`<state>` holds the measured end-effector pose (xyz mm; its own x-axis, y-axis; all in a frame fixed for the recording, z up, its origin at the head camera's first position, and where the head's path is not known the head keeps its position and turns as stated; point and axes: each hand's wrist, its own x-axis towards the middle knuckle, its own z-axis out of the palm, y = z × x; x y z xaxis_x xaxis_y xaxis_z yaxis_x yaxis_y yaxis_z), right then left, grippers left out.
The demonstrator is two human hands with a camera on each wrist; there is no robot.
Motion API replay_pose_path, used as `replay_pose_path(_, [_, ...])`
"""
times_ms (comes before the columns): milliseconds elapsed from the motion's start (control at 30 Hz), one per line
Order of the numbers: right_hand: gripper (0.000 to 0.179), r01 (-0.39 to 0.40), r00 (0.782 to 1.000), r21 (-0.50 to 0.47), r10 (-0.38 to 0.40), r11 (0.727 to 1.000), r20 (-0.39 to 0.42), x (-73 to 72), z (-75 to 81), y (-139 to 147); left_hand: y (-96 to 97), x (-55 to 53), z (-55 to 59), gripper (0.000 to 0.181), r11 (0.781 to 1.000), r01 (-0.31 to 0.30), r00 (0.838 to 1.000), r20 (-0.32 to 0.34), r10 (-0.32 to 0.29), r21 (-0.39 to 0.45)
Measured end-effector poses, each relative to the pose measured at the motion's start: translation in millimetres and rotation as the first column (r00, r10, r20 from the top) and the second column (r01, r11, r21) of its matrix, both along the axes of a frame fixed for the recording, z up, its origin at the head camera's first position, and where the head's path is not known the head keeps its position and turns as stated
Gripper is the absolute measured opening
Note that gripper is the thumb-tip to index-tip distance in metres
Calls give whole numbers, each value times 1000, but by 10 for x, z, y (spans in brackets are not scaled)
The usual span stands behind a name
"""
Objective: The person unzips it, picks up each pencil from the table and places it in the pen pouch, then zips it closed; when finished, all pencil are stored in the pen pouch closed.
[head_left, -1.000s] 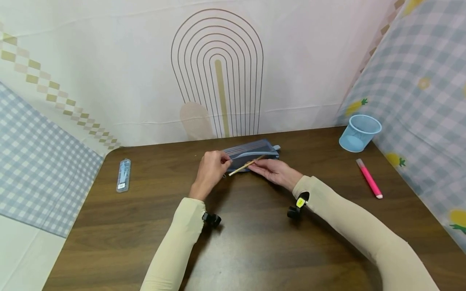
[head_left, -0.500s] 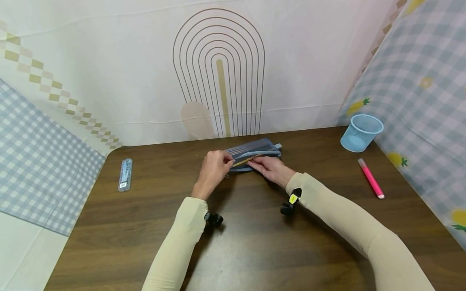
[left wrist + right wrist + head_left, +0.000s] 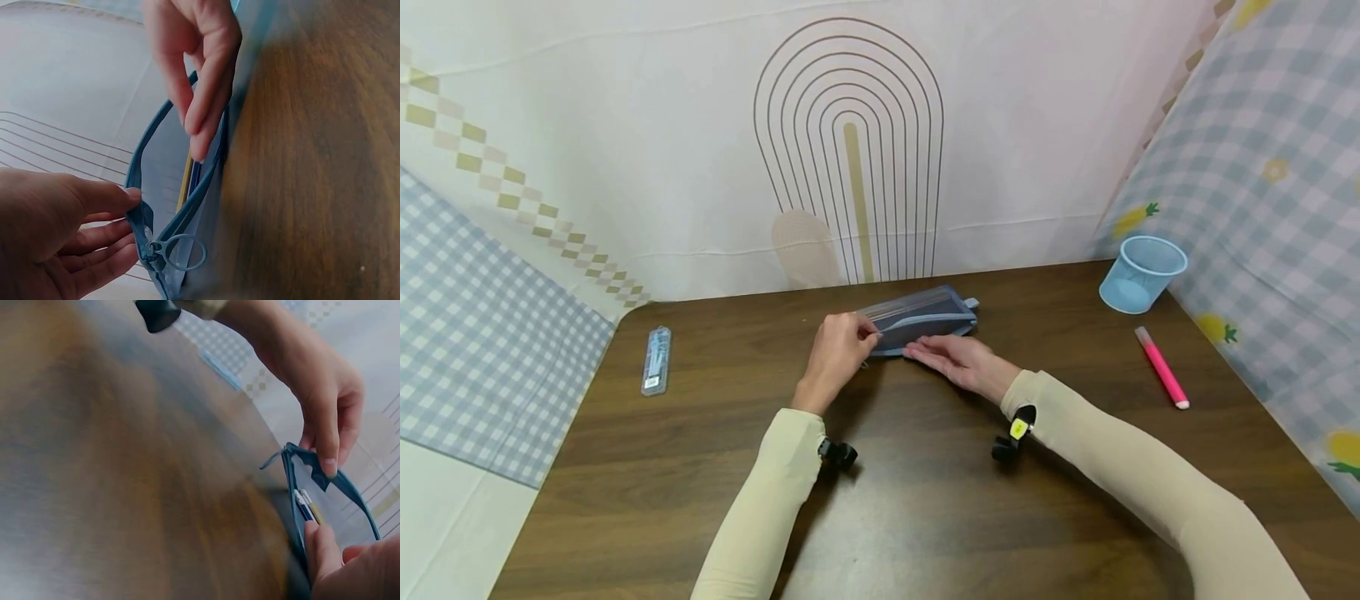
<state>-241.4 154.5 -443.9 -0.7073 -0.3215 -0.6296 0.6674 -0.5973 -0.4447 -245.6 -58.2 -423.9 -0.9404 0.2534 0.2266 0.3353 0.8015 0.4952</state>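
A blue see-through zip pencil pouch (image 3: pixel 925 321) lies at the back of the table, its mouth spread apart. My left hand (image 3: pixel 838 350) pinches one edge of that mouth between thumb and fingers, close to the zipper's ring pull (image 3: pixel 181 252). At the opening, my right hand (image 3: pixel 958 362) has its fingers extended, dipping inside in the left wrist view. A yellow pencil (image 3: pixel 185 180) and a dark blue pen-like stick (image 3: pixel 195 175) lie within the pouch, just below those fingertips. The right fingers partly hide both.
A pink marker (image 3: pixel 1162 367) lies to the right, below a light blue mesh cup (image 3: pixel 1133 283). On the left is a slim clear-blue packet (image 3: pixel 657 361). Patterned cloth (image 3: pixel 700 167) hangs behind the table.
The yellow pencil, earlier held in my right hand across the pouch's mouth, has gone down inside. My right hand has let go of it. The left hand keeps its pinch on the edge.
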Motion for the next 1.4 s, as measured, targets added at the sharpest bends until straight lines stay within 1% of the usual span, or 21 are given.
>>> replay_pose_path(100, [48, -72, 997, 18, 73, 997, -31, 104, -2, 23, -13, 3, -5, 8, 1000, 20, 1000, 11, -20, 4])
replay_pose_path(200, [47, -157, 984, 43, 160, 987, -78, 209, 4, 50, -40, 8, -4, 7, 998, 60, 998, 25, -60, 3])
replay_pose_path(300, [45, -236, 961, 75, 244, 969, -130, 304, 18, 77, -98, 8, 2, 10, 994, 112, 993, 29, -112, -8])
replay_pose_path(400, [43, -300, 927, 141, 323, 943, -189, 381, 33, 101, -190, 4, 9, 14, 989, 150, 989, 16, -149, -15])
replay_pose_path(467, [42, -330, 905, 187, 366, 925, -216, 423, 39, 116, -267, 4, 6, 16, 988, 155, 988, 4, -155, -19])
replay_pose_path(533, [44, -352, 886, 224, 400, 909, -234, 456, 40, 131, -345, 8, -9, 13, 986, 163, 987, -3, -163, -26])
replay_pose_path(600, [46, -366, 876, 246, 422, 897, -235, 478, 40, 144, -414, 19, -28, 11, 983, 180, 984, 0, -181, -46])
replay_pose_path(633, [46, -373, 871, 254, 431, 892, -234, 485, 37, 150, -440, 23, -44, 14, 978, 198, 980, -2, -198, -64])
replay_pose_path(733, [46, -378, 867, 270, 441, 885, -232, 495, 29, 160, -479, 24, -99, 30, 952, 273, 961, -11, -277, -137])
replay_pose_path(833, [45, -373, 871, 265, 434, 889, -231, 494, 20, 153, -479, 9, -157, 36, 922, 326, 937, -57, -344, -211])
replay_pose_path(900, [46, -376, 872, 258, 434, 890, -226, 493, 17, 142, -473, -2, -188, 34, 906, 350, 922, -87, -378, -237])
replay_pose_path(967, [46, -379, 872, 255, 436, 889, -224, 493, 15, 128, -475, -11, -213, 31, 896, 364, 908, -117, -402, -254])
replay_pose_path(1100, [44, -377, 857, 299, 453, 876, -247, 498, 14, 98, -475, -31, -220, 24, 881, 384, 883, -166, -438, -277])
replay_pose_path(1167, [41, -367, 838, 352, 470, 861, -276, 501, 10, 80, -473, -41, -210, 22, 879, 390, 871, -199, -449, -274])
replay_pose_path(1233, [37, -348, 816, 421, 492, 837, -304, 504, 8, 54, -476, -47, -196, 20, 879, 403, 858, -230, -460, -255])
replay_pose_path(1300, [34, -319, 775, 507, 528, 801, -346, 500, 5, 17, -489, -48, -184, 19, 882, 415, 847, -261, -464, -221])
replay_pose_path(1333, [33, -294, 749, 550, 546, 782, -375, 498, 6, -5, -496, -46, -178, 19, 884, 421, 842, -276, -464, -201])
replay_pose_path(1367, [32, -265, 727, 589, 559, 764, -398, 493, 9, -30, -502, -42, -171, 18, 886, 424, 838, -292, -462, -185])
replay_pose_path(1400, [30, -230, 699, 627, 575, 744, -425, 486, 12, -58, -507, -38, -165, 18, 889, 425, 836, -304, -457, -169])
